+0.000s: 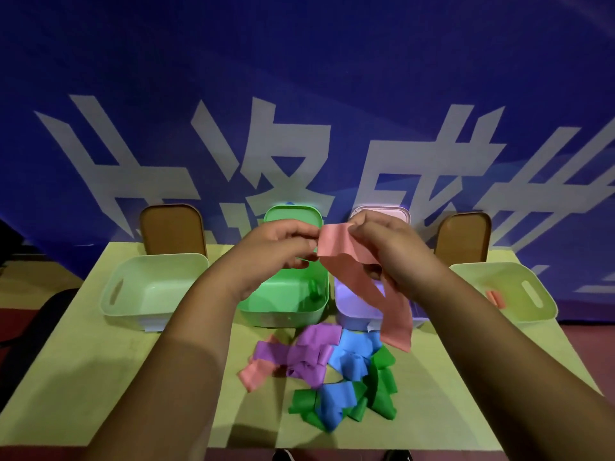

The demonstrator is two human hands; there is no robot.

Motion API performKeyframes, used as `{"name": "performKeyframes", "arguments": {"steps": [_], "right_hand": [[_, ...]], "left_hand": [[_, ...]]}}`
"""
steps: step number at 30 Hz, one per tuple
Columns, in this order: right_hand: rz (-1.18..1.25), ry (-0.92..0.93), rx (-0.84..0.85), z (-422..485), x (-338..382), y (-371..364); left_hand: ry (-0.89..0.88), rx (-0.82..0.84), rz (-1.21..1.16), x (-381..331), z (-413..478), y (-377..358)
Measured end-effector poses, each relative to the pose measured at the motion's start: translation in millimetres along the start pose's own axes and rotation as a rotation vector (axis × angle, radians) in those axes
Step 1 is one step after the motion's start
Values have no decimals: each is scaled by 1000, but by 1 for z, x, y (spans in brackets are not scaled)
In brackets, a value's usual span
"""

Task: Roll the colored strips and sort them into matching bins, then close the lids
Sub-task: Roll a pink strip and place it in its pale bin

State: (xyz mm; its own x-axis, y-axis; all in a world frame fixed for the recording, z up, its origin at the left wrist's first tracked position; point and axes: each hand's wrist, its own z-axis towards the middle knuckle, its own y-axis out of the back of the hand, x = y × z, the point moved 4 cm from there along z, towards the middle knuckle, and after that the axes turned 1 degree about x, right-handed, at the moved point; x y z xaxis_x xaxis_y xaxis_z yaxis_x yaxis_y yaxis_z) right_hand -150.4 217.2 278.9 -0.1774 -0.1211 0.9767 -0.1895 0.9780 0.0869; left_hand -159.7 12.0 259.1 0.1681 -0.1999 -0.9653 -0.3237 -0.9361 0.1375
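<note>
A long pink strip [366,287] hangs in the air above the middle bins. My left hand [279,247] pinches its top end from the left, and my right hand [389,251] pinches it from the right. The strip's lower end dangles down past the pale purple bin [352,307]. A green bin [286,304] sits to the left of the purple one, a pale green bin [149,287] at far left, and a pale yellow bin [512,294] at far right holds a rolled pink strip [496,297]. Loose purple, blue, green and pink strips [332,371] lie heaped on the table.
All the lids stand open behind their bins: brown [171,227], green [293,214], pink [392,212] and brown [464,234]. The yellow-green table [100,377] ends close behind the bins, against a blue banner with white characters.
</note>
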Motion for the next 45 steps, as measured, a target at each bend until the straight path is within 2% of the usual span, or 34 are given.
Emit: {"name": "performKeyframes", "arguments": {"steps": [4,8,14,19,22,28,33,38,45], "right_hand": [[-102,39,-52,-6,-1,-5],[-143,84,-97,-7,-2,-9],[-157,134,-46,-2,-7,-5],[-224,133,73,9,-18,14],[-210,116,138,15,-29,30],[-251,98,267,23,-43,57],[-420,139,175,26,-43,83],[-237,247,214,20,-31,91],[-164,274,123,8,-28,97]], "left_hand": [[51,-42,-142,-3,2,0],[77,-61,-156,-5,4,-1],[78,-155,-167,-16,5,-1],[69,-219,-111,-31,11,-8],[49,-189,-29,-45,18,-19],[-62,-124,295,-79,29,-51],[-121,-89,456,-99,37,-80],[-167,-105,554,-115,37,-99],[-204,-212,604,-123,32,-117]]}}
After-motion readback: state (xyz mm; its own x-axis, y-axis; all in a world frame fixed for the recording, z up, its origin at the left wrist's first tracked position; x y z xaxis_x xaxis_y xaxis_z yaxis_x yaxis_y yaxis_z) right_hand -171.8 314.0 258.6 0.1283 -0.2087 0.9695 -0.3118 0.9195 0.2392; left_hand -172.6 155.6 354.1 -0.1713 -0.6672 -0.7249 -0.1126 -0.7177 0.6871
